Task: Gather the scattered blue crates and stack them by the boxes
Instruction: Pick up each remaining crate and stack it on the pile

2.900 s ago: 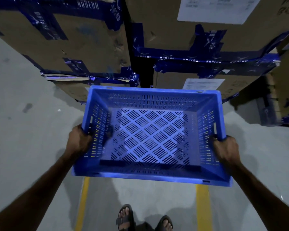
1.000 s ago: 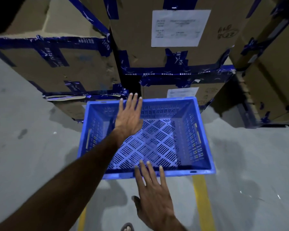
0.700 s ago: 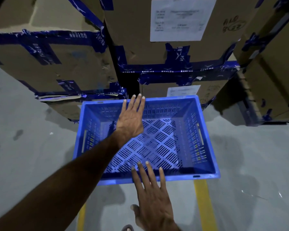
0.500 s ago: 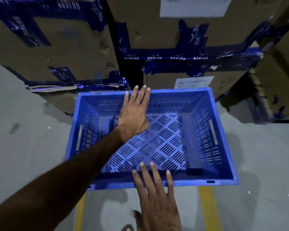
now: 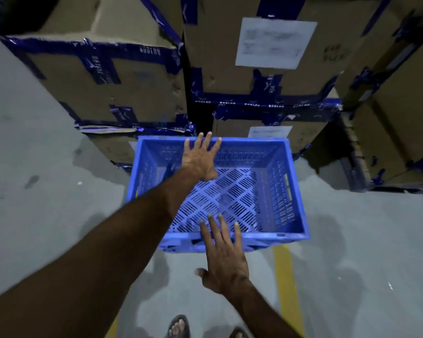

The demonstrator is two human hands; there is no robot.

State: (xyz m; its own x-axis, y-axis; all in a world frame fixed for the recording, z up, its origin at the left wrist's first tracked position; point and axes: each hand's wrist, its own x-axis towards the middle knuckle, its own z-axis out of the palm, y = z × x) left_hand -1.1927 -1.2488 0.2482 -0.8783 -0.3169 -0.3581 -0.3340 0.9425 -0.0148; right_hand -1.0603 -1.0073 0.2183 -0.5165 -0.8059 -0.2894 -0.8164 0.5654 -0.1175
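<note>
- Boxes of brown cardboard, bound with blue tape, stand stacked on the left behind the blue crate; their lowest one sits just beside the crate's far left corner.
- Grey floor lies bare to the left of the crate, with a dark smudge on it.
- My left hand reaches over the crate from the near left, fingers straight and a little spread, holding nothing; the fingertips lie at the crate's far rim, though I cannot tell whether they press on it.
- The crate sits on the floor, open side up, its slotted bottom showing nothing inside, its far wall close against the stacked cartons.
- My right hand is at the crate's near rim, palm down, fingers straight and fanned, thumb out to the left, gripping nothing; the fingers overlap the rim, and whether they touch it I cannot tell.
- A taller carton with a white paper label rises behind the crate's far wall.
- A yellow line on the floor runs from under the crate's near right corner toward me.
- More taped cartons stand to the right of the crate, apart from it.
- My sandalled feet show at the bottom edge, nearer than the crate.
</note>
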